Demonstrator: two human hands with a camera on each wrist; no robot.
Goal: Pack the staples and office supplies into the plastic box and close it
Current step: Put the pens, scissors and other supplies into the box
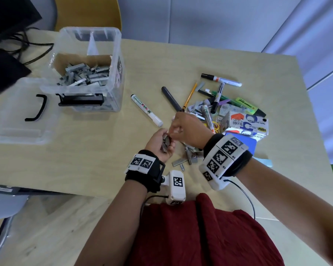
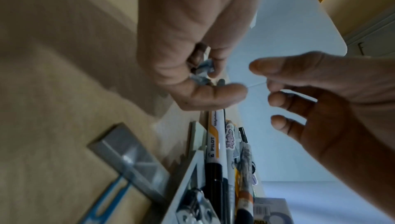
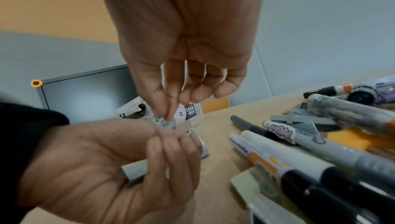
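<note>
The clear plastic box (image 1: 112, 54) stands open at the table's far left, with several grey staple strips (image 1: 85, 75) in a cardboard tray inside it. Its clear lid (image 1: 21, 120) with a black handle lies to the left of it. My left hand (image 1: 164, 140) is cupped palm up near the table's front and holds a small stack of staples (image 1: 166, 143). My right hand (image 1: 171, 132) reaches over that palm and pinches a small clump of staples (image 3: 165, 122) between thumb and fingers. More loose staple strips (image 1: 179, 162) lie on the table just right of my left wrist.
A pile of markers, a pencil (image 1: 189, 96), a green highlighter (image 1: 248, 105), a tape dispenser box (image 1: 246, 125) and a blue notebook (image 1: 250, 144) covers the table's right. A white marker (image 1: 146, 110) lies between the box and the pile. Black cables (image 1: 27, 47) run at far left.
</note>
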